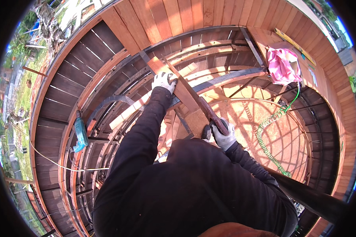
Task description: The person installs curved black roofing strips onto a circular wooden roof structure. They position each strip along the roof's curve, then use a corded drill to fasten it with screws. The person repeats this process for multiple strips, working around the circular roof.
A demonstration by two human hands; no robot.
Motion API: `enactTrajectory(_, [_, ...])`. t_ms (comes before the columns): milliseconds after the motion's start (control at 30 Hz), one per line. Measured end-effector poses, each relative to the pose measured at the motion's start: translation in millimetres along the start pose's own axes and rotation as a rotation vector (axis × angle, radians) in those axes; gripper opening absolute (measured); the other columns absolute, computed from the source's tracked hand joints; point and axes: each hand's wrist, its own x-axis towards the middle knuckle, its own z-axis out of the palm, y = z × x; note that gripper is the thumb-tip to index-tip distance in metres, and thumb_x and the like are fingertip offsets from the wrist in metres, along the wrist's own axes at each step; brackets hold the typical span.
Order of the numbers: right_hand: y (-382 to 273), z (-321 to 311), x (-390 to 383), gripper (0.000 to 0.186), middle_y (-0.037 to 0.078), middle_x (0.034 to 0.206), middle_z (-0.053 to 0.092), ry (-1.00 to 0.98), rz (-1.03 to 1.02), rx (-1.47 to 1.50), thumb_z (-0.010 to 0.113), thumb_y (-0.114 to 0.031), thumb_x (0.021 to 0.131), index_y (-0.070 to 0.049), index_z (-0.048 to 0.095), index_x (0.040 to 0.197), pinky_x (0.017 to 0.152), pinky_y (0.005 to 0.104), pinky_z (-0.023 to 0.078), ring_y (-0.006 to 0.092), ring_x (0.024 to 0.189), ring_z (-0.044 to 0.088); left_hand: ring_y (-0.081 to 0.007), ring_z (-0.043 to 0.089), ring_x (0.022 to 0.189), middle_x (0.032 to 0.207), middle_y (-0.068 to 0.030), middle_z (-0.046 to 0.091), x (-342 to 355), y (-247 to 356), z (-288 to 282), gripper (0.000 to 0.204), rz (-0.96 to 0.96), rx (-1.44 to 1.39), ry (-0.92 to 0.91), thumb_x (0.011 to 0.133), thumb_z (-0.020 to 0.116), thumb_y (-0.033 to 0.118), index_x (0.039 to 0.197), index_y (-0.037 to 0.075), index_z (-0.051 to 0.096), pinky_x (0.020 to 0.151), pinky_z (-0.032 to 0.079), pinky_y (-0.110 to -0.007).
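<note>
A round timber wall (59, 103) encircles the plank (180, 91), which slants ahead of the person. The saw (201, 104) runs along the plank's right edge. Well right of the plank is a crumpled pink bag (281, 66), its contents hidden; well left, a drill (80, 133). The left hand (163, 81) rests on the plank, grip unclear; the right hand (224, 137), nearer the body than the plank, is wrapped around the saw.

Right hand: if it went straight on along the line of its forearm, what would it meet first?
Leaving aside the long dark tool it holds, the right hand would probably meet the near end of the plank under the left hand first, though depth is unclear.
</note>
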Motion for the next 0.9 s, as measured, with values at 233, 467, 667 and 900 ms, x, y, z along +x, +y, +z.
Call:
enactTrajectory(233, [9.9,-32.0,-59.2,0.022,0.014,0.078,0.066,0.031,0.075,-0.001,0.067,-0.012,0.080,-0.003,0.064,0.100,0.066,0.0410,0.051,0.0343,0.072,0.066,-0.0308,0.048,0.118,0.123,-0.0092,0.055,12.6,-23.8,25.0,0.040,0.045,0.118,-0.038,0.086,0.056,0.045,0.117,0.020,0.063,0.101,0.041,-0.044])
enactTrajectory(467, [6.3,14.0,20.0,0.017,0.018,0.078,0.062,0.032,0.110,0.101,0.061,-0.019,0.088,-0.002,0.060,0.092,0.064,0.0419,0.048,0.0368,0.073,0.063,-0.0273,0.050,0.117,0.120,-0.0063,0.058,-3.5,15.9,-6.2,0.034,0.058,0.066,-0.092,0.089,0.050,0.043,0.113,0.023,0.064,0.101,0.040,-0.041])
enactTrajectory(667, [9.4,-38.3,-58.9,0.021,0.016,0.084,0.067,-0.008,0.135,0.084,0.066,-0.012,0.082,-0.002,0.063,0.100,0.069,0.0390,0.052,0.0342,0.079,0.067,-0.0275,0.049,0.116,0.121,-0.0059,0.058,0.3,7.6,-4.9,0.037,0.146,0.139,-0.162,0.091,0.048,0.045,0.114,0.021,0.063,0.101,0.039,-0.041])
enactTrajectory(900, [18.7,-41.1,-52.9,0.023,0.010,0.079,0.066,0.281,-0.227,-0.227,0.067,-0.014,0.083,-0.002,0.064,0.103,0.065,0.0347,0.049,0.0245,0.071,0.064,-0.0297,0.046,0.118,0.126,-0.0055,0.055,11.4,-13.7,14.6,0.041,0.001,0.073,-0.064,0.090,0.049,0.047,0.119,0.020,0.061,0.102,0.037,-0.045])
